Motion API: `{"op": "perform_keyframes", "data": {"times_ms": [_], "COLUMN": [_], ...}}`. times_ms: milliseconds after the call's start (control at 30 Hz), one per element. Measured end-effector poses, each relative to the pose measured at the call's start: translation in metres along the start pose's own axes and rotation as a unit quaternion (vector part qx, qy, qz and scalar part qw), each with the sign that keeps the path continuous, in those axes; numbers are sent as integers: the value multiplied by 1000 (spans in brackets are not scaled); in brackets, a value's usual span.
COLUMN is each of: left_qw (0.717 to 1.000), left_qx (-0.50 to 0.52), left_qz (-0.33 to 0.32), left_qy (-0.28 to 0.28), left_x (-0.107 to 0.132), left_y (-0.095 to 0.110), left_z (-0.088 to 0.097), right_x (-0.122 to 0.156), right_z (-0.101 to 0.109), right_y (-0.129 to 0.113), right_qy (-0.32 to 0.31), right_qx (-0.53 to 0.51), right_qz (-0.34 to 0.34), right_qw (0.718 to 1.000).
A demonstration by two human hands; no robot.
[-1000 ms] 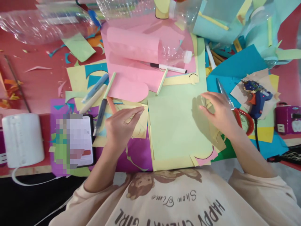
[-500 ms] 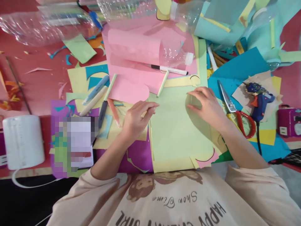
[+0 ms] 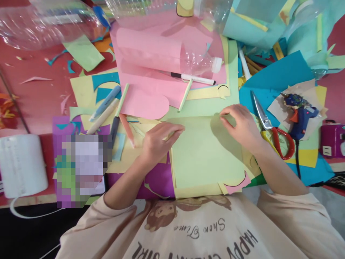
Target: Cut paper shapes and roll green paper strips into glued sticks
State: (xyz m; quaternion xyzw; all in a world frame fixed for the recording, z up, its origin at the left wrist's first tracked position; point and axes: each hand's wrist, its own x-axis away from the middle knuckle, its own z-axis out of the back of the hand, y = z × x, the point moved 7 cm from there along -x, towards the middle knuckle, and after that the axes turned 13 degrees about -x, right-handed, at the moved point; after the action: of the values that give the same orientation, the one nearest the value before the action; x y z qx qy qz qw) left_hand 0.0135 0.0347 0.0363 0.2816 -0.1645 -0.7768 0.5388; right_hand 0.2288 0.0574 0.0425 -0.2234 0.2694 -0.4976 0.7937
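Observation:
A light green sheet of paper lies in front of me over pale yellow paper. At its upper left, my left hand is closed, thumb and forefinger pinched together at the sheet. My right hand also has its fingertips drawn together, at the right end of the sheet's upper edge. That edge shows as a line between the hands, above more green paper. Beyond it a clear bottle lies on its side, partly wrapped in pink paper. A black-and-white marker rests beside the bottle.
Red-handled scissors and a blue glue gun lie right of my right hand. Several markers and paper scraps are on the left, near a white box-shaped device. Clear plastic bottles line the back.
Both hands have come slightly toward me. The fingertips of my right hand have closed together, and the green sheet's upper edge now shows lower, between the hands.

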Motion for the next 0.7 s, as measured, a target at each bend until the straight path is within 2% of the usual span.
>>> {"op": "perform_keyframes", "data": {"times_ms": [100, 200, 267, 367, 500, 567, 700], "left_qw": [996, 985, 966, 924, 907, 910, 919], "left_qx": [-16, -44, -61, -68, -116, -118, -111], "left_qz": [-84, -163, -246, -376, -377, -361, -344], "left_qy": [3, 41, 41, -4, -146, -167, -156], "left_x": [3, 9, 15, 29, 40, 43, 41], "left_y": [9, 20, 35, 61, 69, 66, 63], "left_z": [1, 7, 6, -6, -39, -47, -49], "right_x": [0, 1, 2, 3, 2, 2, 9], "right_z": [3, 6, 8, 8, 5, 5, 8], "right_y": [-3, -6, -8, -10, -12, -14, -25], "right_qy": [8, 25, 34, 40, 19, 4, -9], "right_qx": [-6, -20, -29, -26, -5, 15, 69], "right_qz": [13, 31, 41, 51, 51, 55, 90], "right_qw": [1000, 999, 998, 998, 998, 998, 993]}}
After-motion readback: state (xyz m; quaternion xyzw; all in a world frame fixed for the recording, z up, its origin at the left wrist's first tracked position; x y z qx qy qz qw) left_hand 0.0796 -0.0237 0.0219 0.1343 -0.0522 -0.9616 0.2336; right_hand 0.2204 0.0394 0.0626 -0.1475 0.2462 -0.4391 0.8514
